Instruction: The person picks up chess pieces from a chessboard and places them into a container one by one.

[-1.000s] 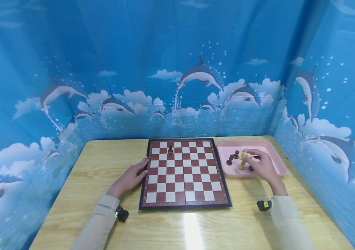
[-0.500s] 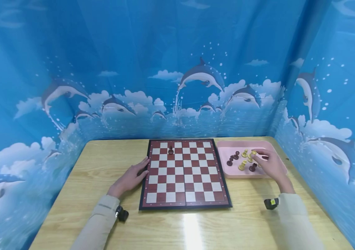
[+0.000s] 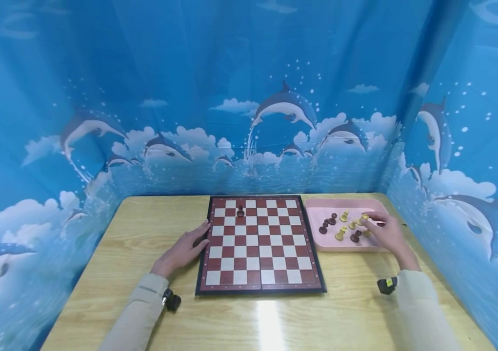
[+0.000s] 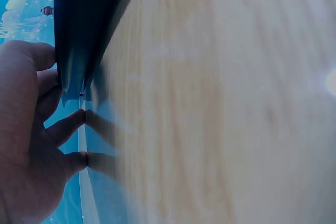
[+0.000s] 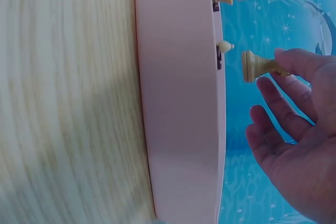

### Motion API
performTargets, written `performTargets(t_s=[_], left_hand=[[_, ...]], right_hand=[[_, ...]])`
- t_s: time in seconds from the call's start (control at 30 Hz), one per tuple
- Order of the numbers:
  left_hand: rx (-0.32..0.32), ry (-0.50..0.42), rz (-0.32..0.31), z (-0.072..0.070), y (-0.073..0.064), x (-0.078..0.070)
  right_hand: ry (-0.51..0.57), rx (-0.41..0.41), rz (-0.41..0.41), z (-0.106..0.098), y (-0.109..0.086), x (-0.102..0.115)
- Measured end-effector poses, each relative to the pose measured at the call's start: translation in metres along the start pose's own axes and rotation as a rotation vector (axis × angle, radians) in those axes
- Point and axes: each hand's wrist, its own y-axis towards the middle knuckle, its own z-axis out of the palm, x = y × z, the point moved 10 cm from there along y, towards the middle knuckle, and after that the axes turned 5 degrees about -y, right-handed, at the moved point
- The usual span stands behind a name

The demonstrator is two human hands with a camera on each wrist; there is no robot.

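My right hand (image 3: 388,234) pinches a yellow chess piece (image 5: 253,66) between thumb and fingertips, base pointing down, above the pink tray (image 3: 319,209). The piece's top is hidden by the fingers. Below it, several yellow and dark brown chess pieces lie or stand in the tray, among them a yellow piece (image 3: 340,234) and a dark piece (image 3: 356,236). My left hand (image 3: 183,251) rests flat on the table with its fingertips at the left edge of the red-and-white chessboard (image 3: 228,287). One dark chess piece (image 3: 240,211) stands on the board's far left part.
The wooden table (image 3: 143,224) carries the board in the middle and the tray at the back right, close beside the board. A blue dolphin-print curtain (image 3: 213,122) closes off the back and both sides.
My right hand has moved to the right over the tray, with a yellow chess piece pinched in its fingers. More pieces in the tray show now. My left hand has stayed at the board's edge.
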Motion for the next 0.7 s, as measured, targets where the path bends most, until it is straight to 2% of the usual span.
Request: performTargets(t_s=[0.37,0.7], left_hand=[[0.006,-0.004,-0.021,0.001,0.0,0.003],[0.008,-0.012,-0.023,0.001,-0.001,0.0]], right_hand=[[-0.068,-0.024,-0.002,-0.005,0.008,-0.011],[-0.087,0.019,0.046,0.0,0.016,-0.019]])
